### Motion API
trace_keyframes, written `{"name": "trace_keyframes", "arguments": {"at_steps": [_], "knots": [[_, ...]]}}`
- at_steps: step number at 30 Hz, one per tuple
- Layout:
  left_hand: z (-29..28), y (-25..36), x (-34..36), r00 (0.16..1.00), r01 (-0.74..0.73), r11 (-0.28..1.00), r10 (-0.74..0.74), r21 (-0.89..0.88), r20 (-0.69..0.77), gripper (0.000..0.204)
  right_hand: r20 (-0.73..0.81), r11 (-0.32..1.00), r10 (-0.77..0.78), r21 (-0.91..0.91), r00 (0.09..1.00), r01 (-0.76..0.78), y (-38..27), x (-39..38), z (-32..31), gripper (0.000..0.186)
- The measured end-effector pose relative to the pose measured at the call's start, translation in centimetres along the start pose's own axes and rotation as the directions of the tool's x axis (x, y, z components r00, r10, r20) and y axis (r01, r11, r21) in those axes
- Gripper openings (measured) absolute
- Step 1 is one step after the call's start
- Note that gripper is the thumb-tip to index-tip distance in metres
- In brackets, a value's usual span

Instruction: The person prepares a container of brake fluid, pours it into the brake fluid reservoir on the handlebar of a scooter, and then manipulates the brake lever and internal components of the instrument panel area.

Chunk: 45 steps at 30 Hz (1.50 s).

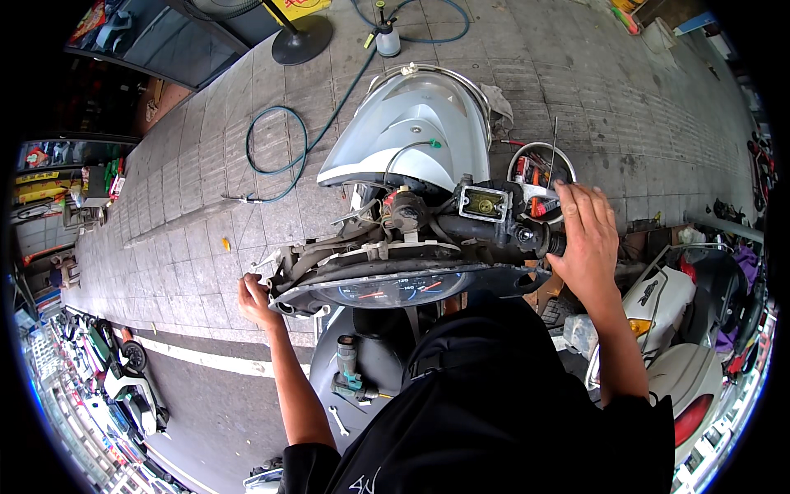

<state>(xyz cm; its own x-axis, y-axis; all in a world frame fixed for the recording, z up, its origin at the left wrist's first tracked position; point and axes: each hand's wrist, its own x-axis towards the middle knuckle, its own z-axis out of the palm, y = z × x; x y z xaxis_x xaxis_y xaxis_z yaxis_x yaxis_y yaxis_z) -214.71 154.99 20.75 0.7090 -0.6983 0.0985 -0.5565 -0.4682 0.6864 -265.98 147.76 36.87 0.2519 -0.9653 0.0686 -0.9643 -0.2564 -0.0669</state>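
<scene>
While the stripped handlebar point(462, 228) is spanning the silvery scooter point(415, 123) before a black shirt point(510, 387), probably stiff, heavy and best held by its ends, the left grip point(258, 298) is holding one end, the right grip point(587, 239) the other; small numerals are showing on the dial panel point(399, 290); pale lettering point(364, 481) is marking the shirt.

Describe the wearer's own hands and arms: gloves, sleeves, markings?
Left hand and right hand: both bare, no gloves. No watch or bracelet shows on either wrist. The forearms are uncovered. Short, loose black sleeves end near the elbows, part of a black shirt with a small white marking low in view. No cables on the arms.
</scene>
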Motion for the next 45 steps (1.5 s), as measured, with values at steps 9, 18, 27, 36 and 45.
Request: {"name": "trace_keyframes", "arguments": {"at_steps": [9,18,27,36,45], "knots": [[0.2,-0.2,0.0,1.0,-0.008,1.0,0.008,0.004,-0.011,0.052,0.005,1.0,0.02,0.019,1.0,-0.02,0.0,-0.3,0.1,0.1],[0.2,-0.6,0.1,0.999,-0.047,0.999,0.047,0.013,-0.02,0.051,-0.017,1.0,0.009,0.012,1.0,-0.009,0.0,-0.3,0.2,0.092],[0.2,-0.2,0.0,0.999,-0.041,0.999,0.041,-0.003,-0.018,0.051,-0.041,0.999,-0.034,0.008,0.999,0.035,-0.1,-0.2,0.0,0.074],[0.1,0.2,-0.2,1.0,-0.017,1.0,0.017,-0.023,-0.017,0.051,0.011,1.0,-0.023,-0.014,1.0,0.023,0.5,-0.8,0.6,0.072],[0.1,-0.1,0.0,1.0,-0.012,1.0,0.012,-0.02,0.001,0.051,-0.013,1.0,-0.003,-0.006,1.0,0.003,-0.2,-0.1,-0.1,0.114]]}}
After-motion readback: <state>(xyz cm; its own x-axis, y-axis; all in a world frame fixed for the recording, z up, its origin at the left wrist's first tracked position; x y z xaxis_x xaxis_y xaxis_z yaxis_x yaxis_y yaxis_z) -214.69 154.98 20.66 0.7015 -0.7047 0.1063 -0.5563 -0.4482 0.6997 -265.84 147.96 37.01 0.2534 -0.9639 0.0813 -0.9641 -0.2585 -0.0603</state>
